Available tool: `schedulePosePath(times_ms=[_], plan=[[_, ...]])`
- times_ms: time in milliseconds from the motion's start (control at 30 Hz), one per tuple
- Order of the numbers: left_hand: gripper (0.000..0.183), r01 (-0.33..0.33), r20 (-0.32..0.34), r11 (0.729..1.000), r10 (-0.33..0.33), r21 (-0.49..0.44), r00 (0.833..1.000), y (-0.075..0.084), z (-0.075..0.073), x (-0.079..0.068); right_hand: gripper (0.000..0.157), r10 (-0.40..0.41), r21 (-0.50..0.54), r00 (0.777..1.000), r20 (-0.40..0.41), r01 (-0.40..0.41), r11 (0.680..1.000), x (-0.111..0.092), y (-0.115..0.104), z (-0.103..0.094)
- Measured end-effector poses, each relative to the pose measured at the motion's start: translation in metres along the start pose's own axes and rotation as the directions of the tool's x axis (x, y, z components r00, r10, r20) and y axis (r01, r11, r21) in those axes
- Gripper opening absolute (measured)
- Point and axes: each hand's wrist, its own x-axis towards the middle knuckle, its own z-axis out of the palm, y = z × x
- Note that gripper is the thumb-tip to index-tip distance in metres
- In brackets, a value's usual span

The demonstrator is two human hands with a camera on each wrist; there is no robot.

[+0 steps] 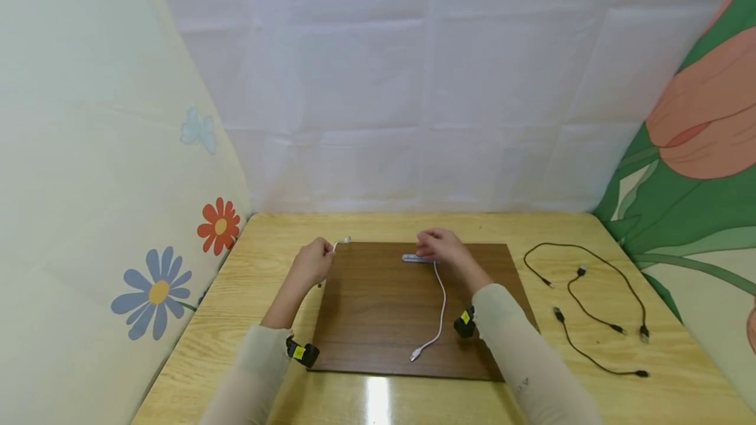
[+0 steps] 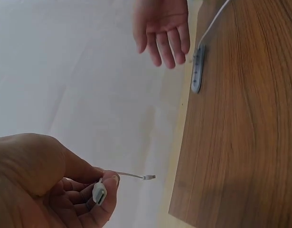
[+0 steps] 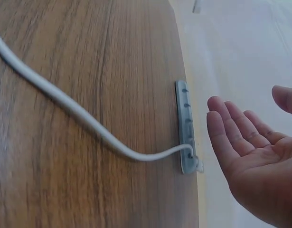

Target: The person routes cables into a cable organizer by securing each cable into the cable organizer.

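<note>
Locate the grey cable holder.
In the head view, the grey cable holder lies near the far edge of the brown board, beside the right hand, a white cable at its right end.

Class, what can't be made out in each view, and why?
Head: part of the grey cable clip, behind the right hand; plug types on the black cables, too small.
Left wrist: part of the held white cable, hidden by the left hand.
Right wrist: far end of the white cable on the board, cut off by the left edge.

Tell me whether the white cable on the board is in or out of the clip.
In: the white cable runs through the clip near one end, its tip showing beyond.
</note>
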Motion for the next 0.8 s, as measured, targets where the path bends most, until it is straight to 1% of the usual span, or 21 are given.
schedulePosePath(times_ms=[233, 367, 567, 700, 800], plan=[[0.015, -0.064, -0.003, 0.998, 0.064, -0.001, 0.998, 0.019, 0.009, -0.009, 0.042, -0.004, 0.018, 0.999, 0.040, 0.003, 1.000, -0.004, -0.005, 0.011], [0.014, -0.095, -0.008, 0.995, 0.095, 0.014, 0.995, 0.028, 0.016, -0.012, 0.043, 0.029, 0.036, 0.998, 0.048, -0.031, 0.999, -0.005, -0.007, 0.015], [0.012, -0.173, -0.025, 0.984, 0.174, 0.031, 0.985, 0.042, 0.026, -0.016, 0.048, 0.061, 0.081, 0.993, 0.097, -0.069, 0.994, -0.007, -0.006, 0.019], [0.011, -0.198, -0.032, 0.980, 0.199, 0.023, 0.980, 0.052, 0.033, -0.020, 0.049, 0.080, 0.091, 0.990, 0.116, -0.090, 0.992, -0.008, -0.005, 0.022], [0.010, -0.213, -0.036, 0.977, 0.214, 0.024, 0.976, 0.059, 0.037, -0.023, 0.049, 0.093, 0.103, 0.989, 0.115, -0.105, 0.989, -0.008, -0.005, 0.023]])
